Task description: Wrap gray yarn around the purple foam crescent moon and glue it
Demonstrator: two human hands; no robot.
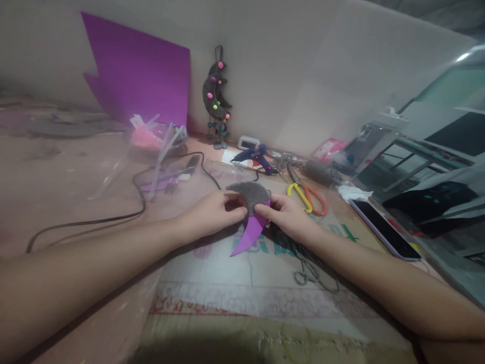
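In front of the glue gun (pixel 254 154), the left hand (pixel 222 211) and right hand (pixel 291 216) hold the purple crescent (pixel 254 233), fingers pinching its grey yarn wrapping (pixel 253 193). Slackening could let wraps slip down the taper; loose yarn (pixel 312 273), also before the glue gun, could tangle.

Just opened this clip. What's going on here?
A person's left hand and right hand hold a crescent piece between them. Its upper part has a gray, yarn-like covering; its lower tip is bare purple. Beyond the hands lie a blue glue gun and scissors. A decorated crescent is against the wall.
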